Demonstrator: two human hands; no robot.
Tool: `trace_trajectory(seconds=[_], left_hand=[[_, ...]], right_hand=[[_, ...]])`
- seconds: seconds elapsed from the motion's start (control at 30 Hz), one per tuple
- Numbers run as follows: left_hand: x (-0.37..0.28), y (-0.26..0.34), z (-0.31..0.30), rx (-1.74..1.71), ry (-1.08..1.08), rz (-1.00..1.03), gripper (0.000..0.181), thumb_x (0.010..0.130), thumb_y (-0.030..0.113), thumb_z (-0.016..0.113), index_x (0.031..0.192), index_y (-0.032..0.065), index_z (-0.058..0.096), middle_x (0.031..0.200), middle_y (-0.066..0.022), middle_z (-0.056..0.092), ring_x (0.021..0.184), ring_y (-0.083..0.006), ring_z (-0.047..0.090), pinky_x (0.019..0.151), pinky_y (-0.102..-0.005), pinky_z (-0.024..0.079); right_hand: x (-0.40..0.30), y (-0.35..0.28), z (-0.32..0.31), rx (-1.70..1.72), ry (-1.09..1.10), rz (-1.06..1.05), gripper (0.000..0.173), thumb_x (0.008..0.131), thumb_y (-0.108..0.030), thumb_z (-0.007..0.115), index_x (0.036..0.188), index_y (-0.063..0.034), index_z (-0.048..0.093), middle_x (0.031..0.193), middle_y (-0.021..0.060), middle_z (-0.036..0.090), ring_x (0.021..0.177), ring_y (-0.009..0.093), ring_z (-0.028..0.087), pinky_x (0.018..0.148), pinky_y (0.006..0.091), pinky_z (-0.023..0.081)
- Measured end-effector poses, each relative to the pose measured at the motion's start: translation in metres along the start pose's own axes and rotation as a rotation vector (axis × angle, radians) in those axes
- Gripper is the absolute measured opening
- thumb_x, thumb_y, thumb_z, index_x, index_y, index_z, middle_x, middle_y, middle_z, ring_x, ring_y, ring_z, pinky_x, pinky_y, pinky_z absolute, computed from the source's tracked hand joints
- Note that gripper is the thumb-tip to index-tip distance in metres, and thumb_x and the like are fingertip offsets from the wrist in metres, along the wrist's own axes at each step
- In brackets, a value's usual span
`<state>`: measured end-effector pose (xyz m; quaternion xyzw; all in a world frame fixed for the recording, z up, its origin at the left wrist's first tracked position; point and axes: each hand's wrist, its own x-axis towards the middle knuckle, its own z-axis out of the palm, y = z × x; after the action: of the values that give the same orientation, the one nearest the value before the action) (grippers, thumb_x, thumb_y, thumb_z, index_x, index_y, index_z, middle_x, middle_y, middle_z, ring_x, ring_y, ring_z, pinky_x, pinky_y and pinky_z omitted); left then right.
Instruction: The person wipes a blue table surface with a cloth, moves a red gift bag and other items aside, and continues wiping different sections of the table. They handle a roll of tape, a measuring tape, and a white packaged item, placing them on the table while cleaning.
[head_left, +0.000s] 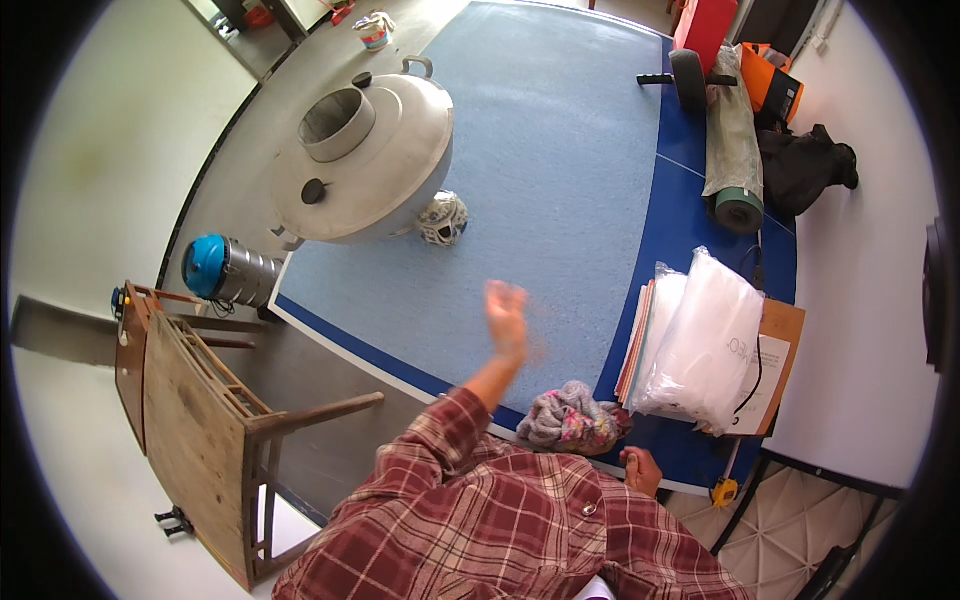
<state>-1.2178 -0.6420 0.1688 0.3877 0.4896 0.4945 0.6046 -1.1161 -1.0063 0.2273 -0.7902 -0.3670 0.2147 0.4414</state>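
Observation:
My left hand (506, 319) is raised over the light blue mat (555, 187) on the table, blurred by motion, with nothing seen in it. My right hand (642, 470) is at the table's near edge, its fingers curled; whether it holds something is hidden. Just left of it lies a bunched grey knitted cloth (571, 420) with pink and yellow patches. Beyond my left hand stands a large round metal pot (375, 165) with a lid, black knobs and a wide central chimney. A blue-and-white patterned ceramic piece (443, 219), partly foil-covered, is beside the pot's base.
White plastic-wrapped packs (701, 337) lie on cardboard at the right, near a yellow tape measure (724, 493). Farther back are a rolled mat (735, 150), an ab wheel (688, 81) and bags. A blue-topped metal vacuum cleaner (225, 266) and tipped wooden tables (199, 427) stand at the left.

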Motion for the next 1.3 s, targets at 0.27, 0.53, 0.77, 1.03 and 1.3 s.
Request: trace_trajectory(seconds=[0.27, 0.53, 0.77, 1.03, 1.3], left_hand=[[0.177, 0.092, -0.041, 0.534, 0.276, 0.252, 0.105, 0.06, 0.033, 0.086, 0.138, -0.0067, 0.027, 0.137, -0.0232, 0.03, 0.125, -0.0349, 0.037, 0.108, -0.042, 0.03], [0.202, 0.083, -0.041, 0.74, 0.124, 0.327, 0.104, 0.052, 0.025, 0.088, 0.135, -0.007, 0.033, 0.139, -0.0264, 0.033, 0.127, -0.0386, 0.034, 0.106, -0.0441, 0.03], [0.152, 0.079, 0.022, 0.741, -0.269, 0.199, 0.097, 0.054, 0.019, 0.085, 0.134, -0.0023, 0.035, 0.129, -0.0209, 0.035, 0.117, -0.0359, 0.041, 0.102, -0.0424, 0.037], [0.115, 0.028, 0.181, 0.833, -0.731, 0.342, 0.095, 0.05, 0.02, 0.085, 0.13, -0.0037, 0.04, 0.127, -0.0197, 0.041, 0.12, -0.033, 0.042, 0.102, -0.038, 0.038], [0.064, 0.007, 0.353, 0.946, -1.327, 0.494, 0.098, 0.048, 0.015, 0.086, 0.134, 0.0033, 0.041, 0.135, -0.0164, 0.039, 0.125, -0.0332, 0.043, 0.103, -0.0362, 0.039]], right_hand=[[0.029, -0.065, 0.064, -0.018, 0.116, -0.044, 0.011, 0.089, -0.009, 0.055, 0.091, -0.003, 0.064, 0.078, 0.0123, 0.064, 0.069, 0.028, 0.063, 0.063, 0.034, 0.049], [-0.018, -0.087, 0.089, -0.023, 0.299, 0.156, 0.01, 0.088, -0.012, 0.058, 0.092, -0.0053, 0.065, 0.079, 0.0091, 0.066, 0.07, 0.025, 0.065, 0.061, 0.032, 0.051], [-0.007, -0.083, 0.088, -0.044, 0.343, 0.178, 0.012, 0.089, -0.013, 0.057, 0.092, -0.0052, 0.065, 0.079, 0.0092, 0.066, 0.071, 0.025, 0.065, 0.062, 0.0328, 0.051], [0.019, -0.054, 0.069, -0.105, 0.218, 0.046, 0.01, 0.087, -0.012, 0.058, 0.092, -0.0061, 0.064, 0.079, 0.0091, 0.066, 0.071, 0.026, 0.065, 0.062, 0.0334, 0.051], [0.028, -0.025, 0.057, 0.009, 0.085, 0.128, 0.014, 0.087, -0.024, 0.06, 0.094, -0.0136, 0.066, 0.083, 0.0082, 0.067, 0.069, 0.027, 0.064, 0.059, 0.0356, 0.052]])
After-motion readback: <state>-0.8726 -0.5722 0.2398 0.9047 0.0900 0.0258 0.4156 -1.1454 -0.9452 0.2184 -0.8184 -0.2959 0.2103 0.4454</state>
